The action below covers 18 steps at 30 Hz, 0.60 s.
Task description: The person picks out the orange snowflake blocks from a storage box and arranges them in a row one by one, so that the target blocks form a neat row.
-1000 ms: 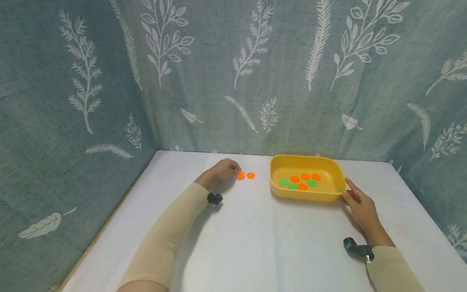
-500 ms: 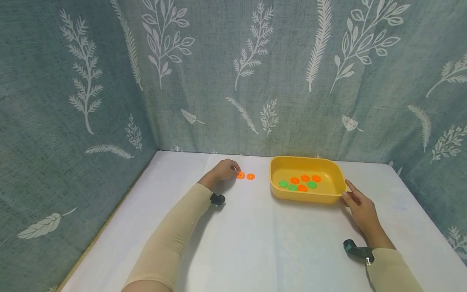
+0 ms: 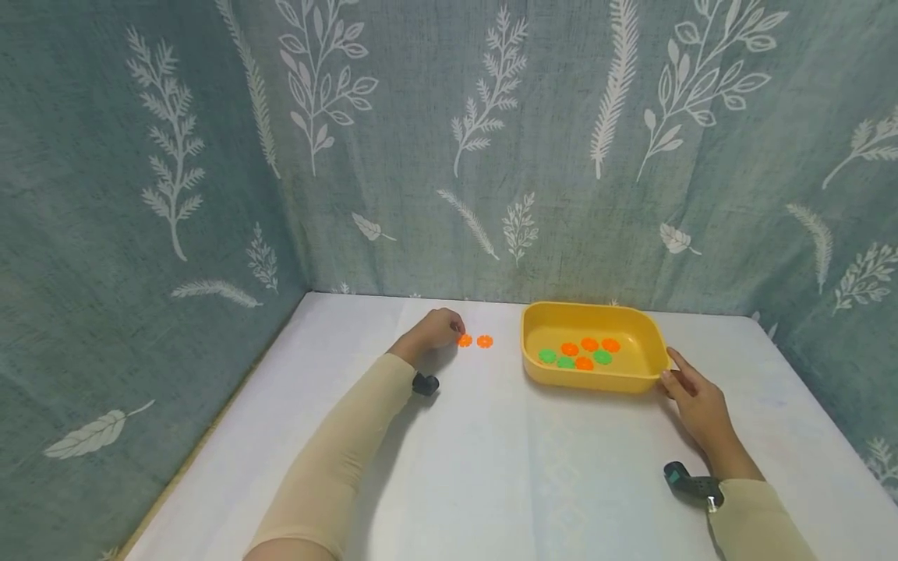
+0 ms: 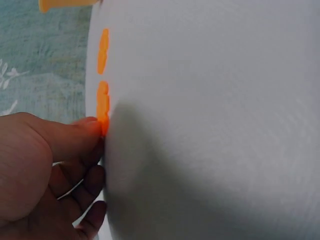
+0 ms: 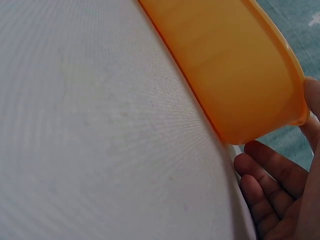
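My left hand [image 3: 436, 329] is at the left one of two orange flower-shaped pieces [image 3: 465, 340] on the white table, its thumb and a fingertip pinching the near edge of that piece [image 4: 102, 102]. The other orange piece [image 3: 485, 341] lies flat just to the right, a small gap apart. My right hand [image 3: 698, 401] grips the right end of the yellow tray [image 3: 599, 380], thumb on the rim in the right wrist view, other fingers curled below. Inside the tray lie several orange pieces [image 3: 590, 344] and three green ones [image 3: 602, 357].
The white table [image 3: 477, 467] runs back to a green-grey curtain [image 3: 421, 257] with white leaf prints. Another stretch of this cloth [image 3: 140, 312] hangs along the left side. The tray stands near the table's back edge.
My left wrist has shifted slightly to the right while the fingertips stay at the same orange piece. The head view has moved a little. My right hand keeps its grip on the tray.
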Available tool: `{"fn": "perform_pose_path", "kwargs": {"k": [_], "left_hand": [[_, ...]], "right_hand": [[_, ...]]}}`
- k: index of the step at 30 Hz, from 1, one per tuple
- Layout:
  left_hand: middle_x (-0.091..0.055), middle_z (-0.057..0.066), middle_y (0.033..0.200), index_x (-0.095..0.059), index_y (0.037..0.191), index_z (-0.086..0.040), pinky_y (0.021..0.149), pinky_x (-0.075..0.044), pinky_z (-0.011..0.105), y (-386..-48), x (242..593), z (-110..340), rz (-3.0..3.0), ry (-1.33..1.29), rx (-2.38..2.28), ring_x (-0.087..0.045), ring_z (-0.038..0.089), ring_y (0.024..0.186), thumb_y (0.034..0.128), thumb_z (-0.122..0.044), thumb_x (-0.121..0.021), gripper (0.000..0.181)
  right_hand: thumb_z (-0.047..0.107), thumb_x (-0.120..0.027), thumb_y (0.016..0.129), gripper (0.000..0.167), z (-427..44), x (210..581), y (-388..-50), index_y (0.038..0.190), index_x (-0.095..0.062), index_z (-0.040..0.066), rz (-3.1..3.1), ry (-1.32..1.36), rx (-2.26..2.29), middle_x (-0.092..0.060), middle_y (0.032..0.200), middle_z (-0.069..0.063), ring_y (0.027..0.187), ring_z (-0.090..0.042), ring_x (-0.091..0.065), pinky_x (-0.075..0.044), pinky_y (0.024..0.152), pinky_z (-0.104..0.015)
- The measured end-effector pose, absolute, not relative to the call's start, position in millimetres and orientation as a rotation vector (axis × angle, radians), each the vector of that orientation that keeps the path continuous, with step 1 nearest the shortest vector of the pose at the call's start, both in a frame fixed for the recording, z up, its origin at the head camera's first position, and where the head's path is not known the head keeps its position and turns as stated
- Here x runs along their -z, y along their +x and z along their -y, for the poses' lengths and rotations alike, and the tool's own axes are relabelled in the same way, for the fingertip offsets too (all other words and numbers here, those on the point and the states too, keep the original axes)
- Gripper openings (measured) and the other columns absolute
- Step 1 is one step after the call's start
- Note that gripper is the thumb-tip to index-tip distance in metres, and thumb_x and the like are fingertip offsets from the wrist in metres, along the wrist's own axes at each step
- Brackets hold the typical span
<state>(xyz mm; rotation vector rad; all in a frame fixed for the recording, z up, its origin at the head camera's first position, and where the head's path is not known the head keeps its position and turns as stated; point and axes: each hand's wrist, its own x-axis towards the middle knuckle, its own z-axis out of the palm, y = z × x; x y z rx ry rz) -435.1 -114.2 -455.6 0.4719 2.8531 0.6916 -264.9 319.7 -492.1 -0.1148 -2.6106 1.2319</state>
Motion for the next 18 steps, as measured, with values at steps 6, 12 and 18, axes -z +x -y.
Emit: {"fn": "perform_pose_path", "kwargs": {"k": [6,12,18], "left_hand": [[-0.064,0.003,0.096,-0.07,0.099,-0.011,0.081,-0.047,0.036,-437.9,445.5,109.0,-2.898,0.526,-0.696,-0.056,0.019,0.087,0.0917,-0.006,-0.058,0.015],[-0.063,0.004,0.103,-0.069,0.114,-0.007,0.082,-0.048,0.035,-438.3,429.2,93.8,-2.822,0.682,-0.863,-0.057,0.02,0.094,0.0962,-0.01,-0.058,0.021],[-0.063,0.0,0.098,-0.069,0.115,-0.007,0.077,-0.049,0.032,-429.9,415.6,61.9,-2.763,0.862,-0.906,-0.058,0.018,0.09,0.0976,-0.019,-0.059,0.023]], "right_hand": [[0.044,-0.04,0.104,0.059,-321.9,489.9,-265.6,0.155,-0.024,0.02,2.601,-0.11,-1.226,-0.057,0.124,-0.028,0.104,-0.044,-0.061,-0.042,0.092,-0.059],[0.043,-0.042,0.104,0.059,-321.8,488.6,-265.2,0.155,-0.026,0.018,2.581,-0.082,-1.229,-0.058,0.122,-0.029,0.103,-0.044,-0.062,-0.041,0.092,-0.061],[0.039,-0.043,0.104,0.057,-320.9,493.1,-263.4,0.154,-0.029,0.016,2.568,-0.059,-1.212,-0.06,0.12,-0.028,0.1,-0.042,-0.064,-0.044,0.091,-0.057]]}}
